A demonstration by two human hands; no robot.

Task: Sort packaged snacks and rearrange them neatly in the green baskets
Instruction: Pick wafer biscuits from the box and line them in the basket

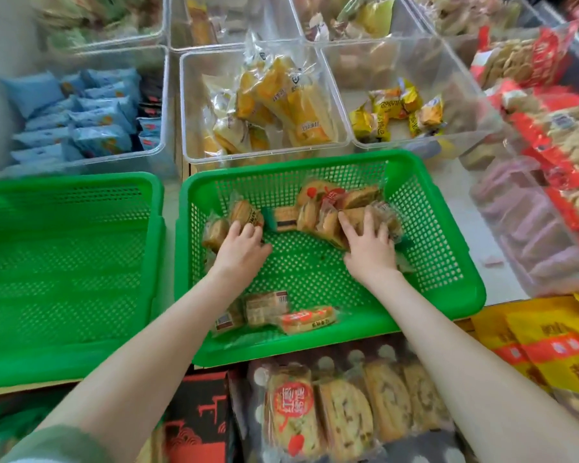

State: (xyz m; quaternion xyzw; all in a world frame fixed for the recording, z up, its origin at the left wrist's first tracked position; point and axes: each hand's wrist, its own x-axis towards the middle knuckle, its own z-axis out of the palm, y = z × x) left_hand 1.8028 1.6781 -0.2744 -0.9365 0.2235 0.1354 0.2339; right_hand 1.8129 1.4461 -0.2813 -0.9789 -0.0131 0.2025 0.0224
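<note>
Two green baskets stand side by side. The left basket (71, 362) holds nothing that I can see. The right basket (448, 295) holds several clear-wrapped cake packets. My left hand (243, 245) grips a wrapped cake packet (244, 210) at the basket's far left. My right hand (370, 243) lies with fingers spread on a pile of cake packets (331, 208) at the far right. Three more packets (274, 310) lie near the front wall, between my forearms.
Clear bins stand behind the baskets: blue packets (81, 125), yellow bread packs (274, 105), small yellow snacks (398, 111). Red-trimmed cookie bags (565, 138) lie at the right. Bagged sliced cakes (348, 412) and yellow-red bags (549, 345) lie in front.
</note>
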